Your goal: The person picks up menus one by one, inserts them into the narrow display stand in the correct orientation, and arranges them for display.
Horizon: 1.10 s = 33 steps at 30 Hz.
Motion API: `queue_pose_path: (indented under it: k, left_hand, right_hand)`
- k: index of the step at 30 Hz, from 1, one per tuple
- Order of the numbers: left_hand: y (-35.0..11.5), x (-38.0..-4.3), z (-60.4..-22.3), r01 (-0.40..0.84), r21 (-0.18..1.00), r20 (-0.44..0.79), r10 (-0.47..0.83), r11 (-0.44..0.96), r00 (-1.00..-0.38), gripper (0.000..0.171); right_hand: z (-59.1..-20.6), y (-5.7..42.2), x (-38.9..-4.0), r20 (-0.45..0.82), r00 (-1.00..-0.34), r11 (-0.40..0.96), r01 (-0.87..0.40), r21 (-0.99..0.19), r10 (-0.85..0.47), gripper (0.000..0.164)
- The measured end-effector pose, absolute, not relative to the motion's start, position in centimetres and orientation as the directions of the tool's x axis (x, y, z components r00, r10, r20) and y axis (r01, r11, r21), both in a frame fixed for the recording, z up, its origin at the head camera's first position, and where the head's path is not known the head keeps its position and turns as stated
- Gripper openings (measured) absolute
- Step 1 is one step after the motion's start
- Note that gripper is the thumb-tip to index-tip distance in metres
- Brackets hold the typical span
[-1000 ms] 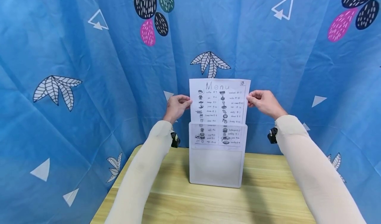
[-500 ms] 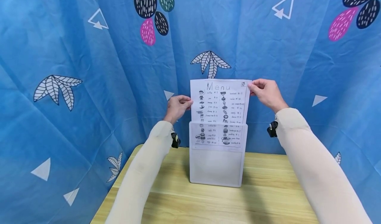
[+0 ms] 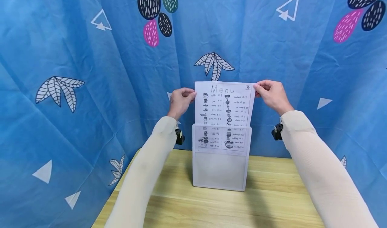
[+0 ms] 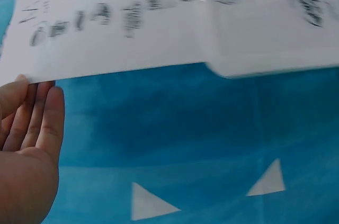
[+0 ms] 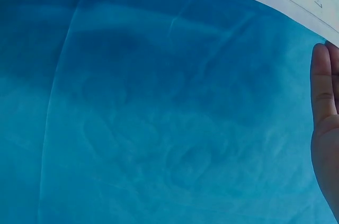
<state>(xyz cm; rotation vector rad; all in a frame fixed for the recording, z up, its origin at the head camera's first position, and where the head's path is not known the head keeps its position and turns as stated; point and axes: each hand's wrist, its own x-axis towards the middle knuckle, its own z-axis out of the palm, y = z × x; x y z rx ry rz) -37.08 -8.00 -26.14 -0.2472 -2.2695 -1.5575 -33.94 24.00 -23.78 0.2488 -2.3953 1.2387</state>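
A white paper menu (image 3: 225,103) with small drawings and prices stands upright, its lower part inside a clear plastic sleeve (image 3: 219,171). The sleeve's bottom edge is at the wooden table. My left hand (image 3: 180,102) pinches the menu's left edge near the top corner between thumb and fingers; the left wrist view shows this hand (image 4: 29,128) at the sheet's edge. On the other side my right hand (image 3: 272,95) pinches the upper right corner. In the right wrist view only part of that hand (image 5: 326,107) appears, fingertips behind the paper.
The light wooden table (image 3: 272,187) reaches back to a blue patterned curtain (image 3: 272,53), which hangs close behind the sleeve and along the left side. Black wrist cameras sit under both cream sleeves (image 3: 148,174).
My right hand has shifted up the menu's right edge to the corner. Then my left hand has slid higher along the left edge. The sheet sits very slightly lower; the plastic sleeve stays put.
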Motion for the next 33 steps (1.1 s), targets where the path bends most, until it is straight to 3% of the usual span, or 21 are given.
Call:
queue_pose_path:
  k: [8,33]
  left_hand:
    - [-7.4,-36.9,-23.8,0.366,0.835,0.449,-0.124,0.41,-0.885,0.018]
    - [-7.4,-36.7,-25.9,0.372,0.813,0.465,-0.115,0.448,-0.878,0.018]
  right_hand:
    - [-24.0,23.9,-34.0,0.444,-0.896,0.578,-0.353,-0.735,0.018,0.043]
    - [-25.1,24.5,-33.5,0.388,-0.921,0.587,-0.307,-0.749,0.014,0.045]
